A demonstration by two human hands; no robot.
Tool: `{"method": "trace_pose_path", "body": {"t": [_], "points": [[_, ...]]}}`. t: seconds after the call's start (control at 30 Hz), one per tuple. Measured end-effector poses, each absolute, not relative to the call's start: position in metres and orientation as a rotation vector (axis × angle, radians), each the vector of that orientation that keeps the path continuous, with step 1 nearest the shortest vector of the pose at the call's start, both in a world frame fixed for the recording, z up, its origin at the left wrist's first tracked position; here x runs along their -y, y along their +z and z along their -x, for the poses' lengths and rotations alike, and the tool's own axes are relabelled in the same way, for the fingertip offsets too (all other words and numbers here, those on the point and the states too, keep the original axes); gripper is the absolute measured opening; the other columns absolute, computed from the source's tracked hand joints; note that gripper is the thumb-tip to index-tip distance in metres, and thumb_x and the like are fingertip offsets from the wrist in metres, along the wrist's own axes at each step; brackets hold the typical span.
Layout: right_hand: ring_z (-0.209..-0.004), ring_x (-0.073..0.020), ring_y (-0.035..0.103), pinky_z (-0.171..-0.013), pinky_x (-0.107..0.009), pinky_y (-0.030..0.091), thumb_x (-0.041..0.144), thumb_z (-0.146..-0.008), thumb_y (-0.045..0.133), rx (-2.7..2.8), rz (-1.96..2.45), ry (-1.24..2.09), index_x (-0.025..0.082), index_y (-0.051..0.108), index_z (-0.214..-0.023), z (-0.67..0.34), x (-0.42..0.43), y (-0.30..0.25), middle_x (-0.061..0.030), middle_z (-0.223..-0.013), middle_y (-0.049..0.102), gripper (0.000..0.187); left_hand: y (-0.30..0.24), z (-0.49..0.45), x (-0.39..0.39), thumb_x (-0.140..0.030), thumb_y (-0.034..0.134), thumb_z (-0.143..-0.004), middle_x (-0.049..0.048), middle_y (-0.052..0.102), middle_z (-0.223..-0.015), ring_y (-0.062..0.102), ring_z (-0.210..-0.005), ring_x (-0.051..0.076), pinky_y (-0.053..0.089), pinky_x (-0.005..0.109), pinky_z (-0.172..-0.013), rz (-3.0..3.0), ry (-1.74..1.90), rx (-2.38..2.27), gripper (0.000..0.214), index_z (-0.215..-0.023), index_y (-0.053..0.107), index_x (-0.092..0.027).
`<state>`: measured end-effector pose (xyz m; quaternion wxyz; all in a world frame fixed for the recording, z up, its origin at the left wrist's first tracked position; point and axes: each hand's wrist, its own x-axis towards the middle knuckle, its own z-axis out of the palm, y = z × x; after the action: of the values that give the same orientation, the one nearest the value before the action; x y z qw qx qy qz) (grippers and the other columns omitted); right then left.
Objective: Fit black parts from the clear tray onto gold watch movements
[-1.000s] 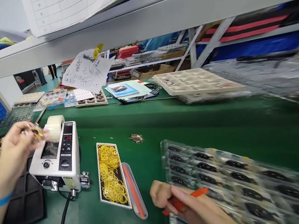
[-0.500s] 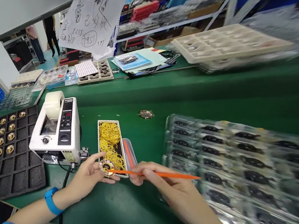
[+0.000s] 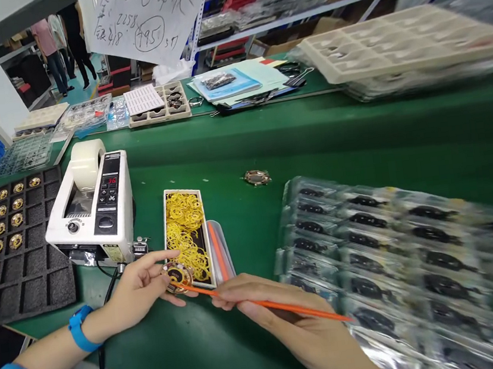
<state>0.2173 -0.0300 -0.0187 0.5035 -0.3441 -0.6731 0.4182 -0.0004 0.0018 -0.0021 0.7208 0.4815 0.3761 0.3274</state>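
Note:
My left hand (image 3: 139, 290) is closed around the edge of a round gold watch case (image 3: 177, 272), with a dark centre and a yellow ring in or over it. From the right, my right hand (image 3: 286, 323) pinches a thin orange stick (image 3: 309, 310), whose tip meets the case's face. Just beyond my fingers lies a narrow white box (image 3: 164, 224) filled with thin yellow rings (image 3: 183, 222). Against its right side stands a clear tray (image 3: 227, 258) with another orange stick (image 3: 217, 251) inside.
A white tape dispenser (image 3: 118, 236) and a black foam tray (image 3: 63, 279) of gold round parts stand left. Plastic blister trays (image 3: 357, 243) with dark parts cover the right. One metal piece (image 3: 257, 176) lies mid-table. A beige tray (image 3: 393, 64) rests behind; people (image 3: 47, 47) stand far off.
The whole view has shifted slightly, and the table things sit higher in it. The stick's tip stays at the watch case, while my right hand appears a little lower and further right.

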Motion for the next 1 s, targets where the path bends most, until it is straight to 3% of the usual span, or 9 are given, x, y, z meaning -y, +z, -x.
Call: {"method": "trace_pose_path", "body": {"t": [0.13, 0.37, 0.53, 0.63, 0.8, 0.9, 1.0], "points": [[-0.08, -0.0166, 0.072, -0.07, -0.023, 0.06, 0.017, -0.092, 0.057, 1.801, 0.681, 0.893, 0.029, 0.073, -0.105, -0.222, 0.029, -0.014, -0.0047, -0.09, 0.076, 0.024, 0.001, 0.001, -0.003, -0.05, 0.071, -0.076, -0.0011, 0.061, -0.068, 0.065, -0.066, 0.014, 0.059, 0.026, -0.061, -1.024, 0.737, -0.872, 0.057, -0.124, 0.063, -0.02], [-0.09, -0.0155, 0.069, -0.079, -0.024, 0.058, 0.003, -0.09, 0.052, 2.043, 0.535, 0.751, 0.024, 0.066, -0.113, -0.226, 0.026, -0.014, -0.0071, -0.095, 0.074, 0.033, -0.005, 0.001, -0.002, -0.044, 0.069, -0.078, 0.0006, 0.063, -0.068, 0.064, -0.059, 0.013, 0.057, 0.028, -0.059, -1.01, 0.666, -0.968, 0.051, -0.12, 0.067, -0.016], [-0.099, -0.0187, 0.067, -0.079, -0.028, 0.059, 0.004, -0.09, 0.051, 2.203, 0.487, 0.635, 0.019, 0.063, -0.119, -0.227, 0.03, -0.024, -0.0106, -0.104, 0.074, 0.034, 0.0, -0.002, -0.003, -0.04, 0.067, -0.079, 0.0043, 0.073, -0.078, 0.068, -0.06, 0.014, 0.05, 0.023, -0.055, -0.988, 0.697, -0.998, 0.047, -0.12, 0.066, -0.017], [-0.094, -0.0204, 0.069, -0.075, -0.031, 0.06, 0.006, -0.089, 0.055, 2.172, 0.555, 0.609, 0.024, 0.063, -0.122, -0.225, 0.035, -0.024, -0.0077, -0.102, 0.075, 0.038, 0.001, -0.003, -0.003, -0.039, 0.067, -0.079, 0.0051, 0.076, -0.083, 0.07, -0.063, 0.015, 0.049, 0.022, -0.057, -0.961, 0.734, -0.994, 0.044, -0.118, 0.066, -0.018], [-0.074, -0.0207, 0.071, -0.066, -0.032, 0.06, 0.023, -0.091, 0.058, 1.654, 0.992, 0.702, 0.028, 0.073, -0.096, -0.21, 0.046, -0.014, -0.0042, -0.08, 0.074, 0.016, -0.004, -0.004, -0.001, -0.039, 0.075, -0.075, 0.0056, 0.076, -0.088, 0.074, -0.074, 0.019, 0.056, 0.028, -0.069, -0.852, 0.77, -0.897, 0.048, -0.116, 0.065, -0.017], [-0.061, -0.0188, 0.07, -0.058, -0.028, 0.06, 0.033, -0.09, 0.06, 1.411, 1.187, 0.753, 0.025, 0.074, -0.081, -0.2, 0.046, -0.017, -0.0035, -0.068, 0.073, 0.018, -0.006, -0.006, 0.001, -0.036, 0.079, -0.072, 0.0072, 0.075, -0.103, 0.074, -0.082, 0.019, 0.057, 0.029, -0.078, -0.845, 0.78, -0.833, 0.051, -0.118, 0.063, -0.019], [-0.06, -0.0181, 0.071, -0.058, -0.027, 0.061, 0.036, -0.088, 0.063, 1.288, 1.228, 0.819, 0.024, 0.074, -0.082, -0.193, 0.042, -0.024, -0.0037, -0.07, 0.075, 0.018, -0.008, -0.007, 0.005, -0.034, 0.079, -0.073, 0.0089, 0.07, -0.118, 0.073, -0.092, 0.019, 0.055, 0.031, -0.086, -0.86, 0.782, -0.79, 0.052, -0.121, 0.061, -0.022]]}}
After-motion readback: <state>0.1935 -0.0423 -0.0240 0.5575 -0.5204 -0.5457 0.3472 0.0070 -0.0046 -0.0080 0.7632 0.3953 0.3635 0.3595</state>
